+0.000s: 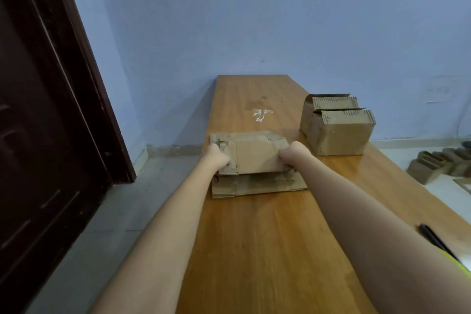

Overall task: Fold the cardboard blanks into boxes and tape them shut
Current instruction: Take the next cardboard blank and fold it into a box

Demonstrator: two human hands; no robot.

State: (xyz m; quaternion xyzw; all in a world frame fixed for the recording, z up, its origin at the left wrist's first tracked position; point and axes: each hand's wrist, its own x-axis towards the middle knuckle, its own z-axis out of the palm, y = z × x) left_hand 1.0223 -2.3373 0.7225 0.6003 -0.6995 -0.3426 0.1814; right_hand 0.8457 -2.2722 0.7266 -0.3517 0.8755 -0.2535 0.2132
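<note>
Long wooden counter (267, 224) against pale blue wall (254, 33). Left hand (216, 157) and right hand (293, 154) gripping opposite ends of flat brown cardboard blank (252, 157), atop blank stack (254, 186) mid-counter. Two folded cardboard boxes (336, 125) just right.
</note>
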